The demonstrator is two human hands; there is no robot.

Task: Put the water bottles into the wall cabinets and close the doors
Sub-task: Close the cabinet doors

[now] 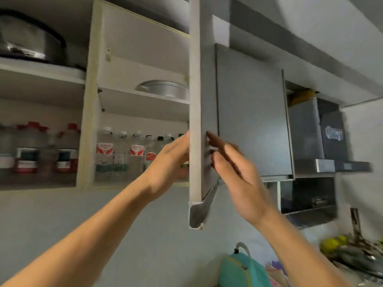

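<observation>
The water bottles point(132, 154) stand upright on the bottom shelf, left of the open door point(194, 112), which we see edge-on. Our left hand point(167, 162) rests flat inside it; our right hand point(234, 168) presses its outer face with straight fingers, better placed to push it leftward.

Home kitchen: wall cabinets point(91, 96), pans point(163, 89), range hood point(331, 164).
</observation>
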